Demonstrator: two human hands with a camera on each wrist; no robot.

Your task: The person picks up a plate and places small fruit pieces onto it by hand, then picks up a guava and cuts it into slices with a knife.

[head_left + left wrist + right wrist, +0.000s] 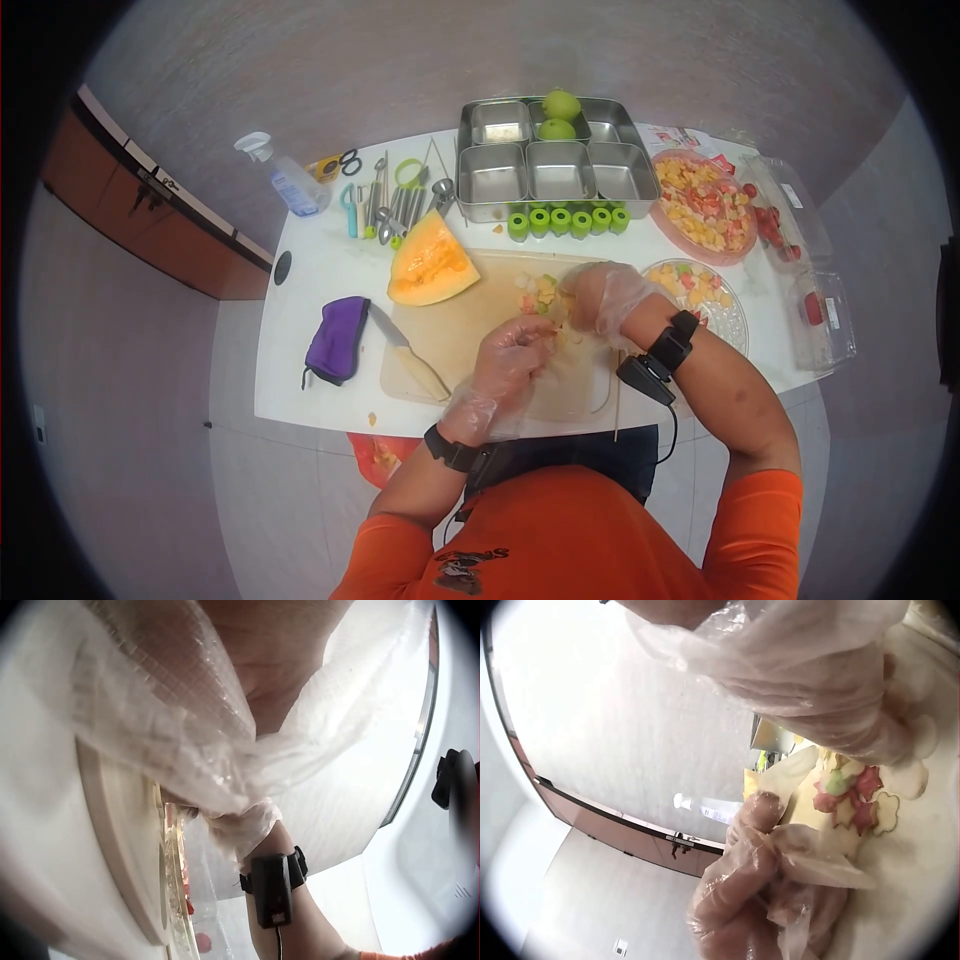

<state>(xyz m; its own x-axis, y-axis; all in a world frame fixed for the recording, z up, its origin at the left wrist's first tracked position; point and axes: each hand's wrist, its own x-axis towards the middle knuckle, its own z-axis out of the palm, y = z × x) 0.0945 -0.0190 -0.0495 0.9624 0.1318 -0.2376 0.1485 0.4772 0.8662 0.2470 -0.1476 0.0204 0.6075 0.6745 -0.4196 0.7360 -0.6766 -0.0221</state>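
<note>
Both hands wear loose clear plastic gloves over a pale cutting board (480, 330). The left hand (515, 360) hovers above the board's near part, fingers bent toward the thumb, with loose glove tips sticking out in the right wrist view; I cannot tell whether it pinches anything. Beyond it, the right hand (597, 295) reaches down to the board, its fingertips at pale thin slices (911, 780) and partly hidden by the glove. Beside these fingers lies a small heap of shaped fruit pieces (855, 799), pink, cream and green, some star- or flower-shaped. In the left wrist view, glove plastic hides the left fingers.
A melon wedge (430, 262) and a knife (410, 355) lie at the board's left, near a purple pouch (338, 340). Behind are steel containers (490, 178), green-topped cutters (560, 222) and utensils. On the right stand a pink fruit bowl (705, 250), a glass plate (735, 325) and clear boxes (825, 320).
</note>
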